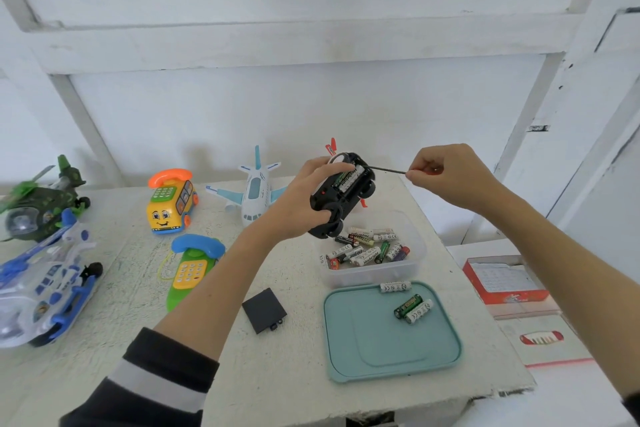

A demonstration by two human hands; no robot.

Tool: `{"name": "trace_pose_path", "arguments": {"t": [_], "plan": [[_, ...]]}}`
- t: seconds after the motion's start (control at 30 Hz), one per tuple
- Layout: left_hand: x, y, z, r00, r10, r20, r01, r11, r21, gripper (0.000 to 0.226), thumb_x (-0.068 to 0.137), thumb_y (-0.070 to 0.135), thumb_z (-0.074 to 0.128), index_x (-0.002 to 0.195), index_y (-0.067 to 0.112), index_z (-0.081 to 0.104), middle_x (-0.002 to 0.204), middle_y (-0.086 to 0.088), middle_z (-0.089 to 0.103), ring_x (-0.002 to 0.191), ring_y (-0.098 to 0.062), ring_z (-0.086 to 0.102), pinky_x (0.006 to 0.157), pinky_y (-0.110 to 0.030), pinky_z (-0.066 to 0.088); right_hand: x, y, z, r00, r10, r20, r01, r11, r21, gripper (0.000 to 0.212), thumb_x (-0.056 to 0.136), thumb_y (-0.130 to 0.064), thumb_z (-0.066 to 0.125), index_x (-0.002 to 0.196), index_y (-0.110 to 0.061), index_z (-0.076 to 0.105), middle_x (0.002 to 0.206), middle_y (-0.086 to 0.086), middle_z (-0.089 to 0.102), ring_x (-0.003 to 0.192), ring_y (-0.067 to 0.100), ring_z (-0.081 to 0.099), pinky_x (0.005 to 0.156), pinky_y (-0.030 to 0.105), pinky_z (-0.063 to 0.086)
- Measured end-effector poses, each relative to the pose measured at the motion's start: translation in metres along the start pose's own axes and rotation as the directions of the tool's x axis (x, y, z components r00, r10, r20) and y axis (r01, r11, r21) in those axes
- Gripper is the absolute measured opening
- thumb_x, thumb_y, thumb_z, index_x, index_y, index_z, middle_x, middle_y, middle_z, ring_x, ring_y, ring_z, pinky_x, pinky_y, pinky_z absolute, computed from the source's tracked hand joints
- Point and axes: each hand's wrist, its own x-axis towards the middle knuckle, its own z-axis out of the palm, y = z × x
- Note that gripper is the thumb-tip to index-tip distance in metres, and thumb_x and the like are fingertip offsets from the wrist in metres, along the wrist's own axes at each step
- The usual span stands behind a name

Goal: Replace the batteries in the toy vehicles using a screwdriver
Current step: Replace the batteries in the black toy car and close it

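White tabletop w/ toys: holding upturned toy car aloft in left hand, fingers wrapped round it, right hand pinching screwdriver, prying batts from open bay; probably needing fresh cells from tub next.

upturned black toy car, batteries in its open bay, thin screwdriver tip there

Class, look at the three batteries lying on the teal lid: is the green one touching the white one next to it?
Touching. In the head view the green battery and the white battery lie side by side on the teal lid, with no gap showing between them.
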Motion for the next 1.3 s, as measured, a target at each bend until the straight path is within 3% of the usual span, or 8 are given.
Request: {"name": "trace_pose_path", "arguments": {"t": [0.17,0.27,0.37,0.53,0.67,0.87,1.03,1.3], "plan": [[0.003,-0.004,0.004,0.999,-0.037,0.027,0.035,0.997,0.062,0.071,0.076,-0.004,0.057,0.137,0.031,0.046,0.142,0.002,0.031,0.122,-0.012,0.039,0.095,-0.011,0.043,-0.002,0.002,-0.006,0.999,0.025,0.043,-0.023,0.998,-0.062,0.013,0.077,-0.015,0.065,0.065,-0.015,0.063,0.055,-0.008,0.056,0.053,0.008,0.047,0.058,0.025,0.040],[0.002,-0.005,0.003,0.998,-0.061,-0.004,0.061,0.995,0.078,0.072,0.078,-0.007,0.058,0.138,0.031,0.045,0.142,0.000,0.032,0.116,-0.007,0.041,0.090,-0.002,0.039,-0.006,0.007,-0.009,0.992,0.067,0.106,-0.053,0.991,-0.124,0.013,0.076,-0.016,0.065,0.063,-0.016,0.063,0.054,-0.008,0.056,0.054,0.011,0.048,0.061,0.029,0.044],[0.002,-0.003,0.000,0.997,-0.064,-0.047,0.068,0.995,0.070,0.073,0.078,-0.010,0.058,0.138,0.029,0.045,0.141,-0.001,0.033,0.110,0.011,0.041,0.086,0.000,0.039,-0.009,0.013,-0.008,0.990,0.083,0.118,-0.066,0.987,-0.146,0.012,0.075,-0.016,0.065,0.063,-0.016,0.063,0.054,-0.008,0.056,0.055,0.012,0.049,0.063,0.033,0.048],[0.002,-0.001,0.001,0.992,-0.091,-0.090,0.084,0.994,-0.071,0.075,0.077,-0.007,0.060,0.133,0.040,0.046,0.139,0.000,0.037,0.123,-0.021,0.047,0.099,-0.028,0.049,-0.012,0.010,0.001,0.998,0.046,0.039,-0.044,0.997,-0.058,0.010,0.077,-0.016,0.065,0.067,-0.016,0.065,0.058,-0.006,0.059,0.056,0.009,0.050,0.062,0.029,0.045],[-0.002,0.002,0.003,0.984,-0.145,-0.105,0.109,0.951,-0.290,0.075,0.074,0.002,0.062,0.129,0.051,0.047,0.140,0.007,0.042,0.111,-0.028,0.061,0.089,-0.038,0.057,-0.015,-0.005,0.016,1.000,-0.030,0.008,0.030,0.997,0.077,0.007,0.079,-0.015,0.065,0.073,-0.013,0.069,0.063,0.000,0.063,0.055,0.007,0.049,0.060,0.025,0.043],[-0.007,0.010,0.002,0.978,-0.163,-0.128,0.097,0.905,-0.414,0.075,0.084,-0.015,0.057,0.133,0.040,0.042,0.130,0.022,0.043,0.083,-0.015,0.070,0.072,-0.024,0.056,-0.010,-0.021,0.034,0.997,-0.076,0.016,0.074,0.990,0.118,0.008,0.081,-0.013,0.065,0.077,-0.009,0.070,0.067,0.005,0.065,0.060,0.013,0.052,0.062,0.027,0.044],[-0.012,0.013,-0.002,0.973,-0.157,-0.169,0.070,0.899,-0.432,0.077,0.084,-0.016,0.057,0.129,0.044,0.043,0.131,0.020,0.042,0.081,-0.015,0.070,0.071,-0.025,0.056,-0.006,-0.025,0.037,0.996,-0.084,0.011,0.082,0.990,0.116,0.008,0.081,-0.014,0.064,0.076,-0.010,0.070,0.065,0.006,0.065,0.061,0.018,0.055,0.061,0.027,0.045],[-0.016,0.012,-0.006,0.968,-0.183,-0.169,0.091,0.892,-0.443,0.076,0.084,-0.017,0.057,0.131,0.041,0.042,0.131,0.021,0.043,0.080,-0.014,0.071,0.072,-0.025,0.057,-0.004,-0.031,0.038,0.996,-0.082,0.043,0.075,0.988,0.133,0.008,0.082,-0.013,0.064,0.077,-0.009,0.070,0.063,0.004,0.063,0.055,0.008,0.049,0.059,0.021,0.041]]}}
